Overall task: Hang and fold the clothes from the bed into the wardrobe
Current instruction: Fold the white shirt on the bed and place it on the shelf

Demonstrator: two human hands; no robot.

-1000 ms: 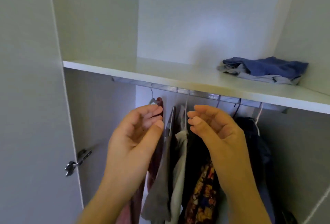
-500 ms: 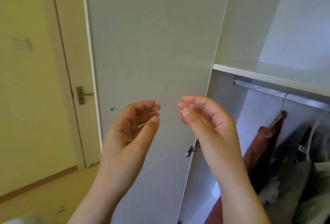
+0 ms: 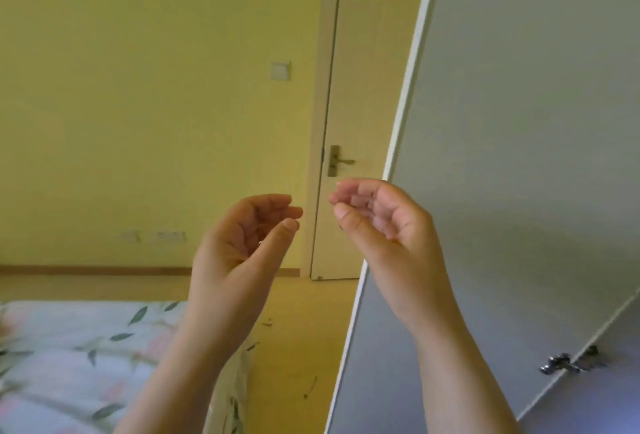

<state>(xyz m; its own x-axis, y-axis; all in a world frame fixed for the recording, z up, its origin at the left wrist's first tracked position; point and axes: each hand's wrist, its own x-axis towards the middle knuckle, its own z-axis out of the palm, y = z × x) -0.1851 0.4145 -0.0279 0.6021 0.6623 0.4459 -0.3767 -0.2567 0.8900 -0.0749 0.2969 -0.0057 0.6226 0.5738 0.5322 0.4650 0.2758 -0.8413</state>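
Now the view has swung away from the wardrobe's inside toward the room. Lower left, a corner of the bed shows leaf-printed bedding, with no clothes visible on it. The left hand and right hand are raised, fingers loosely curled, holding nothing. At right stands the open wardrobe door. Probably the person is turning to fetch another garment.

A pale cover with green leaves lies spread over the bed, and on the yellow floor beside its corner lie some small dark bits
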